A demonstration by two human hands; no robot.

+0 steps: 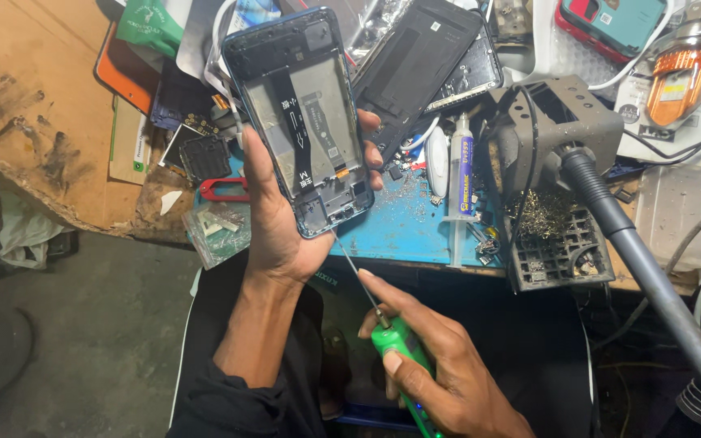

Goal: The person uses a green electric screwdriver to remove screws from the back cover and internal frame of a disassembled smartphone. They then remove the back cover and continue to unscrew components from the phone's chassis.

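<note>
Left hand [281, 215] raised, fingers curled in grip; right hand [440, 361] lower, fingers pinched.

A green bag [149, 24] with white marks lies at the top left. A thin white tube [463, 191] with a blue and purple label stands near the middle.

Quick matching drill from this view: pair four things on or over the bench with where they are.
1 opened phone
2 green screwdriver
3 syringe
4 red-handled tool

a lying on the blue mat, right of the phone
b held in the right hand
c on the bench, left of the left hand
d held in the left hand

Pairs: 1-d, 2-b, 3-a, 4-c
</note>
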